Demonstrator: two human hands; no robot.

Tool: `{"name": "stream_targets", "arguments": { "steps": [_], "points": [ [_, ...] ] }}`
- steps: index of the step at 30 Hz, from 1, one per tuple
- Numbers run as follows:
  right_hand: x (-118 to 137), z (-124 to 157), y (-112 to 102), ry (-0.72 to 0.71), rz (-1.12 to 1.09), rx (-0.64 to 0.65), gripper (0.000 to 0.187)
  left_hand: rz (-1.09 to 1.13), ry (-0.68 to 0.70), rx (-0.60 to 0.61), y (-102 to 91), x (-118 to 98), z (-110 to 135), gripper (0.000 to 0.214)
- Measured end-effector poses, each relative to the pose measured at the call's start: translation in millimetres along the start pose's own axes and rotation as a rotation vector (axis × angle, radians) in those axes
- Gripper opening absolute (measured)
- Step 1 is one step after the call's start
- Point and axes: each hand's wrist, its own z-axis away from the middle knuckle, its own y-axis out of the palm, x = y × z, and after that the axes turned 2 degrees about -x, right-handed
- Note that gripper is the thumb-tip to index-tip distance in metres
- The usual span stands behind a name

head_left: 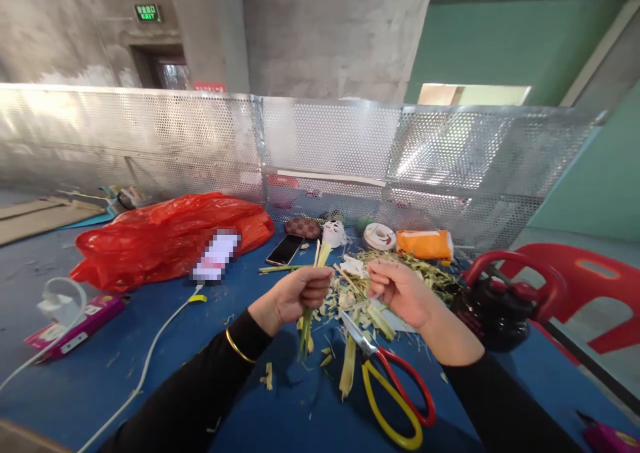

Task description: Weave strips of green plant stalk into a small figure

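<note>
My left hand [306,294] is closed round a small upright bundle of plant stalks [325,252], pale at the top, with green ends sticking out below the fist. A short gap to the right, my right hand [397,290] has its fingers pinched together; whatever they grip is too small to make out. Between and below both hands lie scissors [369,350] with one red and one yellow handle, blades pointing up-left. Cut plant scraps [380,320] are scattered under and around my hands, and a flat dry strip [349,366] rests left of the scissors.
A red plastic bag [165,240] and a cabled phone [217,256] lie left; a power strip [80,326] is beyond. A dark phone [286,249], tape roll [380,236] and orange packet [424,244] line the back. Right stands a black jug [493,313] beside a red chair [585,273].
</note>
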Motion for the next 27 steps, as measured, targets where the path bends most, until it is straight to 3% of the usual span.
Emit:
{"name": "stream_targets", "arguments": {
  "steps": [4,11,20,27],
  "points": [
    [5.6,-4.9,-12.3,0.054,-0.063,0.024,0.025,0.03,-0.02,0.029,-16.3,-10.9,3.1,0.012],
    [16.6,-12.8,-45.1,-0.03,-0.019,-0.059,0.028,0.011,0.026,-0.018,-28.5,-17.2,2.6,0.017],
    [4.8,-21.2,-56.5,-0.12,0.398,-0.157,0.038,-0.237,0.137,-0.297,-30.7,-27.0,9.1,0.027],
    [2.3,-27.4,-64.0,-0.304,0.831,-0.385,0.018,-0.581,0.224,-0.553,-40.8,-47.0,23.9,0.021]
  ]
}}
